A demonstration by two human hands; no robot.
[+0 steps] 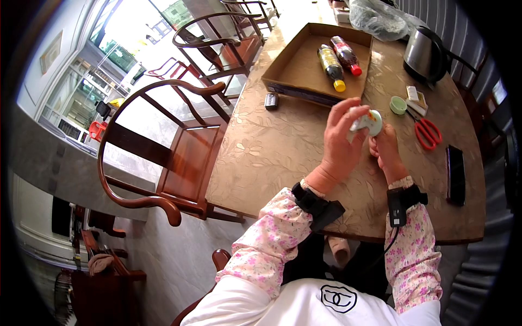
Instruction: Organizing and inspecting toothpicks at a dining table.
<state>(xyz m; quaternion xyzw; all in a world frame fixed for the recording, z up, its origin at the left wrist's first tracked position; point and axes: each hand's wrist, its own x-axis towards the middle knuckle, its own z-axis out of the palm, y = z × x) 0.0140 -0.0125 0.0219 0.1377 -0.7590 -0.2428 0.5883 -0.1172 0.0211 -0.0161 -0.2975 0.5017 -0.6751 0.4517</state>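
Observation:
A small rounded white and pale green object [372, 123] with an orange-red print is held above the table; its exact kind is unclear. My left hand [341, 140] grips it from the left, with the fingers curled over its top and the thumb below. Against its lower right side, my right hand [387, 148] is closed with bent fingers, which partly hide what they hold. Right of my hands lie a small pale green round cup or lid [398, 105] and red-handled scissors [428, 133], whose blades point away from me towards small white packets [416, 100].
Beyond my hands, a shallow cardboard box [297, 61] holds a yellow-capped bottle [331, 67] and a red-capped bottle [346, 55]. A small dark box [271, 101] sits beside it. An electric kettle [422, 55], plastic bag [381, 20] and phone [455, 175] lie right. A wooden armchair [189, 163] stands left.

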